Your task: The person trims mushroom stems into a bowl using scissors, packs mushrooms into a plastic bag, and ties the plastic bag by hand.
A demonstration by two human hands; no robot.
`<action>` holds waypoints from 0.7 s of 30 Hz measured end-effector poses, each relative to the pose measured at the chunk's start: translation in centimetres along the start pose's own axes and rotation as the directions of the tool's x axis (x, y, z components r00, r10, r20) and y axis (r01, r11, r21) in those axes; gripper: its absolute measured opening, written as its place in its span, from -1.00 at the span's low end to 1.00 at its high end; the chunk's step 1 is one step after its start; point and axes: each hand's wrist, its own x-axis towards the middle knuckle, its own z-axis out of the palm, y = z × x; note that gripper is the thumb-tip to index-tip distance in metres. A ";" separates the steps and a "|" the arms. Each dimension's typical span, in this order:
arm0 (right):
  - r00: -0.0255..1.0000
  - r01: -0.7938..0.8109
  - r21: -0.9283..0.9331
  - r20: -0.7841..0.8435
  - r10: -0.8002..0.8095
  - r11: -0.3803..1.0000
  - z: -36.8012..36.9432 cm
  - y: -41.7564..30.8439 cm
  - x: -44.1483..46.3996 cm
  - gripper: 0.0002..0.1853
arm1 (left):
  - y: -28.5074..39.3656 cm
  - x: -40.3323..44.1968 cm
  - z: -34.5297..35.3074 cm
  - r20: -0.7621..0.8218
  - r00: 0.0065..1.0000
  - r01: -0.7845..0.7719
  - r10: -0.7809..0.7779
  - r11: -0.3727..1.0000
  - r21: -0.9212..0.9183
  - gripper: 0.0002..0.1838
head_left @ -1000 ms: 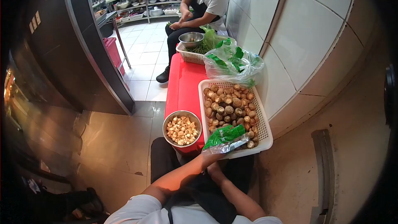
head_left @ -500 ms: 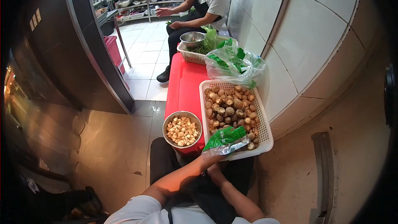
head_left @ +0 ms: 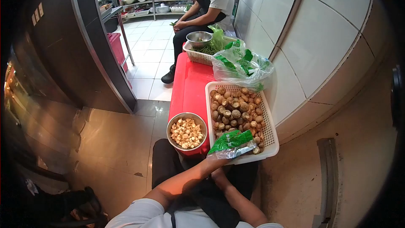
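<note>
My left hand (head_left: pixel 216 163) is at the near edge of a white perforated basket (head_left: pixel 273 147), partly beneath a clear-and-green plastic bag (head_left: pixel 231 141); its fingers are hidden. Just below it, by my lap, is my right hand (head_left: pixel 218 175), its fingers hidden behind my left wrist. Whole brown mushrooms (head_left: pixel 236 113) fill much of the basket, with the bag lying over the nearest ones. To the left stands a steel bowl (head_left: pixel 168 137) of cut, pale mushroom pieces (head_left: pixel 186 134). Basket and bowl rest on a red surface (head_left: pixel 190 88).
Farther along the red surface are a clear bag of green leaves (head_left: pixel 244 65) and a basket of greens (head_left: pixel 202 57) holding a small metal bowl (head_left: pixel 199 39). A seated person (head_left: pixel 219 0) holds something green. A tiled wall (head_left: pixel 312 55) rises at right.
The co-worker's outstretched hand has come back to the other hand at the lap. The view has shifted slightly; my hands and the plastic bag keep nearly the same position.
</note>
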 end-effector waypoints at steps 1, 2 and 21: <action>1.000 0.024 0.000 0.015 -0.024 1.000 -0.2 0.4 0.1 -0.93 | 0.0 0.0 -0.1 -0.002 1.000 -0.002 0.002 1.000 0.000 -0.60; 0.998 0.049 0.000 0.031 -0.049 0.999 -0.5 1.0 0.4 -0.92 | 0.0 -0.1 0.0 -0.005 1.000 0.001 -0.001 1.000 -0.003 -0.60; 0.998 -0.006 -0.014 0.069 0.006 1.000 -1.1 2.6 1.2 -0.94 | 4.3 3.8 -3.5 -0.085 0.994 -0.072 0.074 0.997 0.020 -0.62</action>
